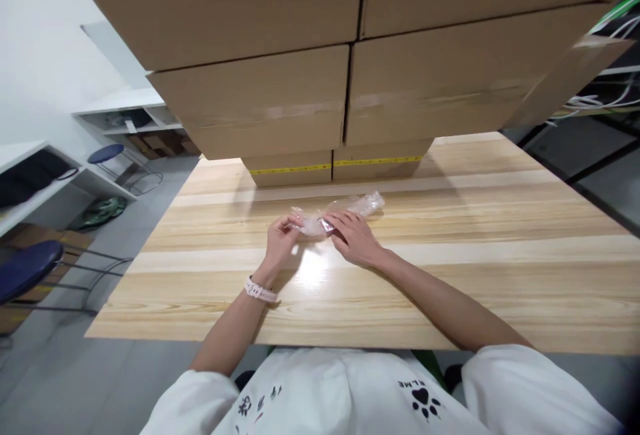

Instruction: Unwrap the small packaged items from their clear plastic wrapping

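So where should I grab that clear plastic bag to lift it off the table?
Probably the free far-right end of the clear plastic bag, coming from the right. It lies flat on the wooden table, and the left hand and right hand already cover its left part.

Looked like a packing or stock room inside an office or small warehouse. Plain cardboard boxes stacked high at the back of a pale wooden desk, two lower ones sealed with yellow tape. White shelving along the left wall, more brown cartons tucked under it. Blue stools on metal legs over a grey floor. Bundled white and green cables on dark racking at the right edge.
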Available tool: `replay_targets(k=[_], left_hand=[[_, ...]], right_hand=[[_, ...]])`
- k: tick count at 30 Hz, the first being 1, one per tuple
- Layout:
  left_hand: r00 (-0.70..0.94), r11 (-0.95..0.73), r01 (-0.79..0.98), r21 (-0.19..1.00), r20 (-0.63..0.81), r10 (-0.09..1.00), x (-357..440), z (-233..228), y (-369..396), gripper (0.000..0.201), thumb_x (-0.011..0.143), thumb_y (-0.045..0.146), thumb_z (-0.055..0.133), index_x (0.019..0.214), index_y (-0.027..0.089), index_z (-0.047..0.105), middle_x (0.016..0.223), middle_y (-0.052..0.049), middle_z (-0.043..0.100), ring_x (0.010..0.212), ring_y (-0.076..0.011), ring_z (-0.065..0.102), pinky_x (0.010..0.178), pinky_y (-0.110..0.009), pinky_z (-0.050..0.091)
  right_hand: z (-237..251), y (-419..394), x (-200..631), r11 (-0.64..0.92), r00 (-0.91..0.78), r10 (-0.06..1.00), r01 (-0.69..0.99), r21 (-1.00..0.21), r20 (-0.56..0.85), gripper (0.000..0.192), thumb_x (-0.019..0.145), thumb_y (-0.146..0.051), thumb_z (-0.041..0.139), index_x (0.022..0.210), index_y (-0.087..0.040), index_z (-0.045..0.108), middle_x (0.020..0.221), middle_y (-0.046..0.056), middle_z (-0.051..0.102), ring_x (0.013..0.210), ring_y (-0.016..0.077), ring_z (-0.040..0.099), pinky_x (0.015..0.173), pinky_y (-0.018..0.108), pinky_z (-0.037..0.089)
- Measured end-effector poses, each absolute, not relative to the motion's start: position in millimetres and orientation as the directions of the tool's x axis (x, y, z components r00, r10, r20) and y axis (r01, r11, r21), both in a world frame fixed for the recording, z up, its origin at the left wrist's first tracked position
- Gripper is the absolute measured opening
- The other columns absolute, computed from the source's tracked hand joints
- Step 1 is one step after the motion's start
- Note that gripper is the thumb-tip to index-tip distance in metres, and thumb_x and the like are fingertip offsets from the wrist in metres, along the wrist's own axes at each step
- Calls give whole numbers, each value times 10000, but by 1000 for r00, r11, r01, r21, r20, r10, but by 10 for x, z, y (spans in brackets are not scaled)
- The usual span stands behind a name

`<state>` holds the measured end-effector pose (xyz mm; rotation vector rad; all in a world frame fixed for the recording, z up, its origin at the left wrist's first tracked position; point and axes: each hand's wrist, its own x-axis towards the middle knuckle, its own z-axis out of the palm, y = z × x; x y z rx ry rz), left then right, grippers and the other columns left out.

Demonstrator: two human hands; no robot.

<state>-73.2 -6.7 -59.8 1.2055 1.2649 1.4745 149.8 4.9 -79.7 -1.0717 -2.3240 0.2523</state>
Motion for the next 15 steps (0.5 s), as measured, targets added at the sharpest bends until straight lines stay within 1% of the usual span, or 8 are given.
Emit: replay_targets(k=[2,5,7,9,10,11,13,15], left_hand=[[-335,-132,-43,990,110,936,-906,-567,17,126,567,114,660,582,178,552,742,-27,680,705,-164,635,651,-278,514],[-554,-171,-14,985,135,822,-1213,-490,133,170,576,83,562,557,188,429,595,30,522,604,-112,539,610,-230,437],[-686,-208,37,978,176,706,-1330,-424,142,150,608,65,513,594,192,434,607,42,477,612,-102,504,633,-222,421],[-723,-243,154,958,276,633,-1294,-364,79,143,669,52,497,657,195,510,673,30,529,684,-114,537,704,-239,454],[-684,-266,241,933,358,636,-1216,-345,25,154,712,52,503,700,197,556,721,18,577,740,-127,571,753,-259,478],[-568,-303,367,879,470,676,-1106,-339,-38,159,773,66,515,755,200,600,781,0,630,801,-147,607,799,-288,504],[-166,-456,548,701,625,763,-838,-367,-173,167,881,99,536,896,207,662,950,-41,718,955,-190,660,903,-357,538],[202,-604,584,542,624,755,-590,-440,-289,208,951,123,544,1095,204,669,1164,-85,732,1155,-232,647,1047,-432,514]], right_hand=[[-772,41,1512,633,-509,770,683,-364,385,439,990,-277,553,1418,-193,601,1399,129,650,1253,303,545,1075,477,388],[-779,28,1551,591,-467,797,736,-330,384,406,998,-376,591,1367,-218,645,1317,134,678,1182,324,559,1029,489,401],[-804,25,1572,568,-438,809,754,-329,391,401,1006,-410,584,1359,-233,652,1285,135,682,1157,331,560,1009,490,415],[-825,17,1577,549,-413,821,760,-348,395,406,1014,-418,565,1369,-236,644,1273,143,679,1141,337,559,998,492,430],[-827,7,1574,543,-404,826,759,-360,394,413,1012,-413,564,1376,-232,637,1276,148,677,1141,341,557,999,497,435],[-823,-9,1568,539,-399,829,755,-374,391,422,1006,-405,569,1383,-225,629,1288,152,674,1148,345,554,1003,502,438],[-790,-58,1554,540,-398,833,739,-403,384,432,991,-396,586,1377,-207,625,1319,154,669,1166,351,551,1013,508,441],[-729,-117,1557,540,-405,838,712,-449,364,388,1004,-382,556,1335,-198,643,1302,142,687,1153,338,570,1013,498,448]])
